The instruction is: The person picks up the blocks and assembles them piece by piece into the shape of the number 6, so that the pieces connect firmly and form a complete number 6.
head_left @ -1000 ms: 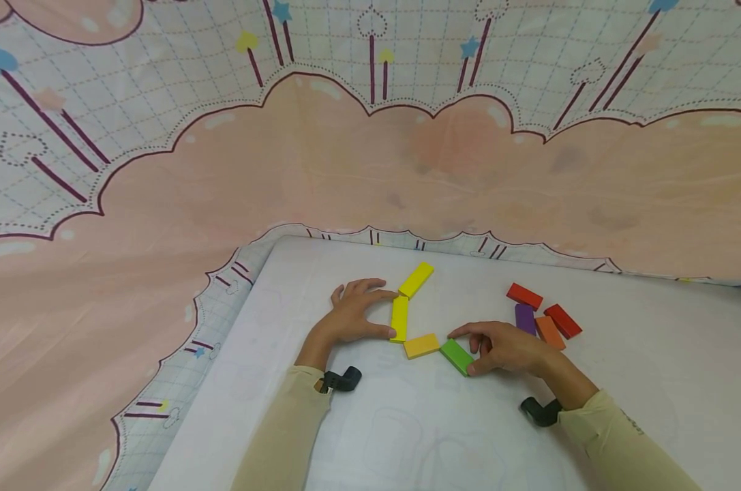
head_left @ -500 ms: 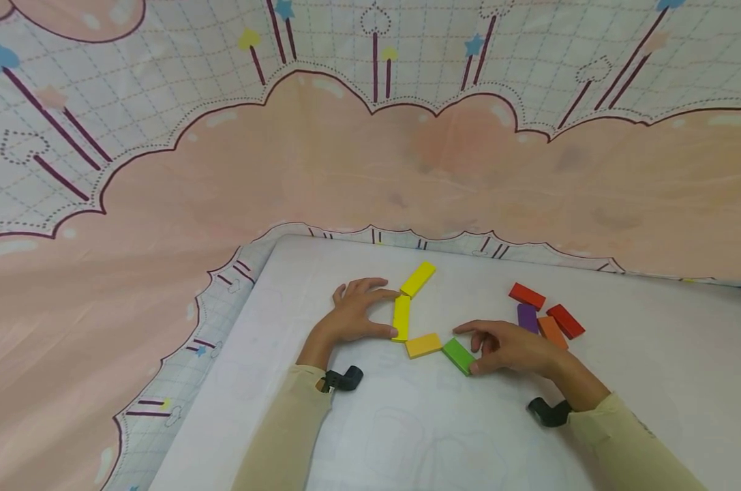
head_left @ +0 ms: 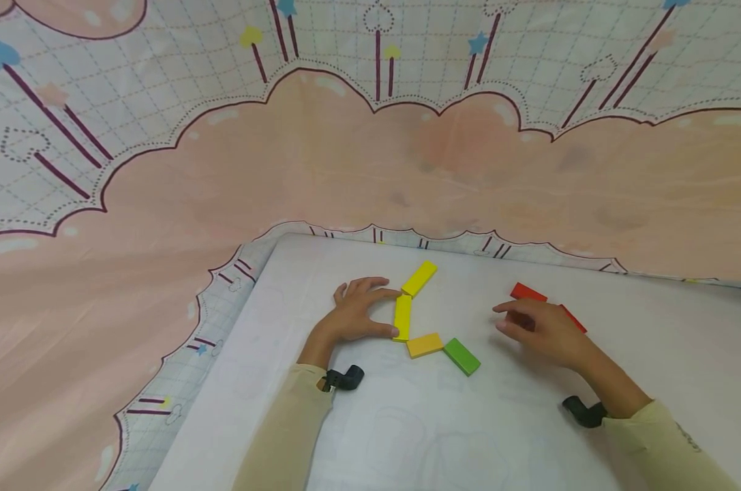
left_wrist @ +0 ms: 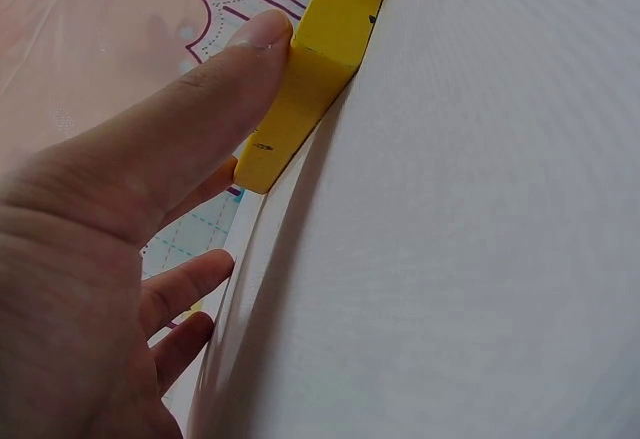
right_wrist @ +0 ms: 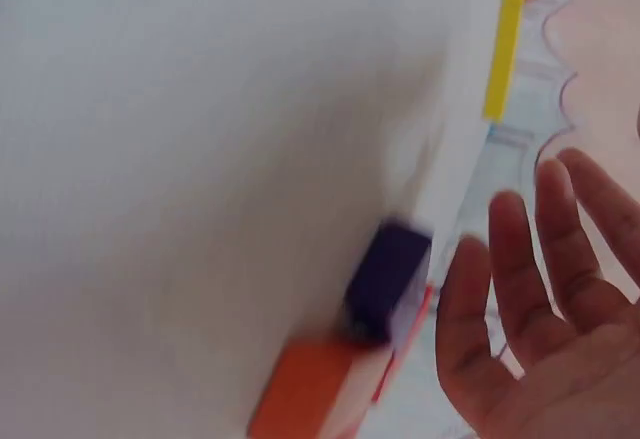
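Observation:
My left hand point(head_left: 354, 315) holds a yellow block point(head_left: 402, 317) lengthwise, thumb at its near end and index finger at the far end. In the left wrist view the thumb lies against this yellow block point(left_wrist: 310, 79). Another yellow block point(head_left: 419, 277) slants away from its far end. At the near end lies an amber block point(head_left: 425, 345), followed by a green block point(head_left: 462, 356). Over at the right, my right hand point(head_left: 548, 334) hovers with nothing in it. Below it the right wrist view shows a purple block point(right_wrist: 385, 279) and an orange block point(right_wrist: 305, 389); the head view hides both.
Behind the right hand lie a red block point(head_left: 527, 292) and a second red block point(head_left: 572, 318), partly covered. The white tabletop point(head_left: 370, 423) carries everything. A patterned cloth point(head_left: 345, 157) hangs behind and at the left.
My right hand has left the green block and moved right and away, over the purple and orange blocks. The left hand stays on its yellow block.

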The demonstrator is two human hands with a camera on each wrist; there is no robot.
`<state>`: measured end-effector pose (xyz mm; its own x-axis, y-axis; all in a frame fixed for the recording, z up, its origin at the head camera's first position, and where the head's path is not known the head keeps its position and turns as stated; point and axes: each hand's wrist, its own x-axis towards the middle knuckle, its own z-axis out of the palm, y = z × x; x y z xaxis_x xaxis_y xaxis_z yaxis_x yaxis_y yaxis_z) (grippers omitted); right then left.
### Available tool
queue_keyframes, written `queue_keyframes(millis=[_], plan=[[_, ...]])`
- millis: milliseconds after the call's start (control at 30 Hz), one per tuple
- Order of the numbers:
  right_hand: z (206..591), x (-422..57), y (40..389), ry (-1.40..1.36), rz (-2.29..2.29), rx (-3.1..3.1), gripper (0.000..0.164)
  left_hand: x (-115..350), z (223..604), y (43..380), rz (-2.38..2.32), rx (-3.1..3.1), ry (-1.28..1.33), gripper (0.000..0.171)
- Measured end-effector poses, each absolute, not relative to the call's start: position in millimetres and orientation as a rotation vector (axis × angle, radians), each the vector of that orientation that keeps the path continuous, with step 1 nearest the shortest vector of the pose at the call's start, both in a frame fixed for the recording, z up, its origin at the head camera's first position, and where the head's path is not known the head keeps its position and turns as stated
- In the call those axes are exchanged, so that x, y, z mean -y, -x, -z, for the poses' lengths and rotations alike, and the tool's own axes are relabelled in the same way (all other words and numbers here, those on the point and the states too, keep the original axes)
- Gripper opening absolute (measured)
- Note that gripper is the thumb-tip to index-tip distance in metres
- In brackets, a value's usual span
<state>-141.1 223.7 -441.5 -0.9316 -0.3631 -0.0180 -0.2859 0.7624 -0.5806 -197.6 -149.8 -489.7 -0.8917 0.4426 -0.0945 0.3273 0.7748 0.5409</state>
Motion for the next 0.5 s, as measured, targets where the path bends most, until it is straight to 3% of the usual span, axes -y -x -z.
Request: queue_keyframes(millis=[500], plan=[[442.2, -299.0, 154.1, 0.354, 0.493, -2.923, 0.068, 149.0, 488.2, 196.7, -0.771, -2.752, -0.593, 0.074]])
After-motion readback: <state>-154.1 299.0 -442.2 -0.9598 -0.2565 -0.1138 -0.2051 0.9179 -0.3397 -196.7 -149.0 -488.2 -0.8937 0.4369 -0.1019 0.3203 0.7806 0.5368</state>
